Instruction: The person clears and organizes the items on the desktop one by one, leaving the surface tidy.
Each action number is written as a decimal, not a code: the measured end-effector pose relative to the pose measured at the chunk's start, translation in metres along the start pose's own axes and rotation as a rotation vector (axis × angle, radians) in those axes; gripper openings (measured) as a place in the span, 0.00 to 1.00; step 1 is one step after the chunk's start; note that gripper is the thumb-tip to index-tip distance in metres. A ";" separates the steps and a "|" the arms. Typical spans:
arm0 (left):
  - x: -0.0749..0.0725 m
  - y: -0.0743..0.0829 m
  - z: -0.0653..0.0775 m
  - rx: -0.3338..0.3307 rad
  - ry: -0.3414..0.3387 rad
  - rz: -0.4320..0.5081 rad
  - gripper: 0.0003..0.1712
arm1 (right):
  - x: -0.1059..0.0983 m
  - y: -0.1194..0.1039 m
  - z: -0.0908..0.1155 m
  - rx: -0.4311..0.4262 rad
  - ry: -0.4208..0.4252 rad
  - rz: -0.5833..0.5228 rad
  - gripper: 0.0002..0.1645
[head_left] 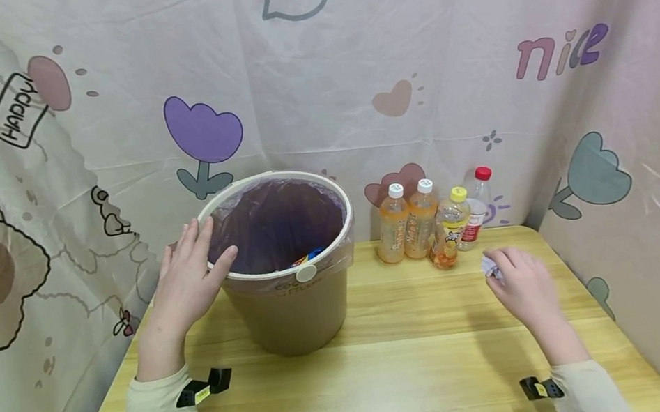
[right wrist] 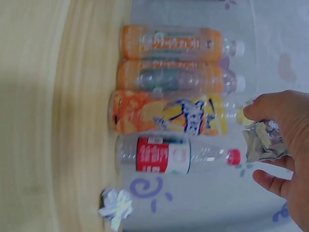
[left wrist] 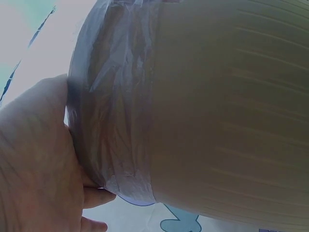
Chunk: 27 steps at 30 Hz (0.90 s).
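Note:
A brown bin (head_left: 294,309) with a pale rim and a clear liner stands left of the table's middle. My left hand (head_left: 185,279) rests at its left rim with fingers extended; the left wrist view shows the palm against the lined edge (left wrist: 123,96). My right hand (head_left: 525,284) pinches a crumpled ball of paper (right wrist: 264,141) between thumb and fingers, above the table's right side. Another crumpled paper (right wrist: 116,205) lies on the table past the bottles in the right wrist view. Inside the bin a colourful wrapper (head_left: 310,257) shows low down.
At the back stand two orange-labelled bottles (head_left: 395,228) with white caps, a yellow-capped bottle (head_left: 450,231) and a red-capped bottle (head_left: 475,214). A printed cloth (head_left: 312,82) hangs behind the wooden table (head_left: 406,385) and along both sides.

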State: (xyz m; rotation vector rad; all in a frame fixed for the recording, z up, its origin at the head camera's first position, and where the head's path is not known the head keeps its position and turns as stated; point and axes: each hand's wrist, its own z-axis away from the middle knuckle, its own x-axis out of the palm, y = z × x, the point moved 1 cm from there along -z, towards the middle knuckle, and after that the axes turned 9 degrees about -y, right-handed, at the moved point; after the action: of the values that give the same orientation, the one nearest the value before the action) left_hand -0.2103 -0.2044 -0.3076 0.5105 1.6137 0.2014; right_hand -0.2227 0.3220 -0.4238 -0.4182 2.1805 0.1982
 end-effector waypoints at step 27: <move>0.000 -0.002 -0.001 -0.004 -0.004 -0.007 0.47 | 0.000 -0.060 -0.061 -0.231 0.097 -0.076 0.24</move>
State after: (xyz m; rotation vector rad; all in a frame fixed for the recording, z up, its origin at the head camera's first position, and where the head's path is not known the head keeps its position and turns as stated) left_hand -0.2118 -0.2056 -0.3079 0.5024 1.6104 0.1983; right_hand -0.2461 0.2489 -0.3866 -0.6509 2.2399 0.3975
